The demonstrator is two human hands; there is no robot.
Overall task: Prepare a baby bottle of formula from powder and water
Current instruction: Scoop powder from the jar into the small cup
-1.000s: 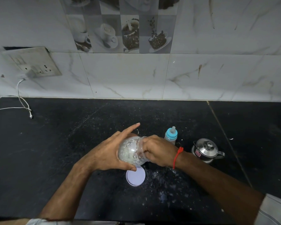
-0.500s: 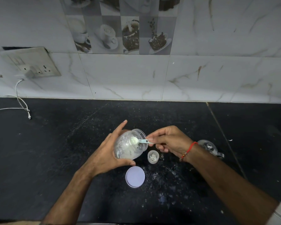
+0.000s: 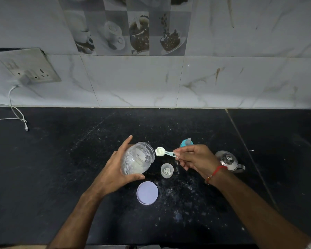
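Just above the dark stone counter (image 3: pixel 61 177), the left hand (image 3: pixel 113 169) wraps around a clear plastic jar (image 3: pixel 136 158), thumb underneath and fingers behind it, tilting the jar so its open mouth faces right; white formula powder lies in the jar's lower side. Beside that mouth, the right hand (image 3: pixel 196 159) pinches the handle of a small light-blue scoop (image 3: pixel 166 152) between thumb and fingertips, and the scoop's bowl is heaped with pale powder, held in the air just outside the jar's rim and apart from it. Below the scoop, a small translucent bottle (image 3: pixel 167 170) stands upright and open on the counter, between the two hands, with some white bits visible inside. Nearer the camera lies the jar's round white lid (image 3: pixel 147 193), flat on the counter. Behind the right hand, a blue teat collar with its nipple (image 3: pixel 186 142) is partly hidden by the fingers, and a small lidded steel pot (image 3: pixel 228 160) sits to the right of the wrist, which wears a red thread. White specks are scattered over the counter around the lid and bottle. At far left, a white charger cable (image 3: pixel 16 114) trails from a wall socket (image 3: pixel 31 69) onto the counter.
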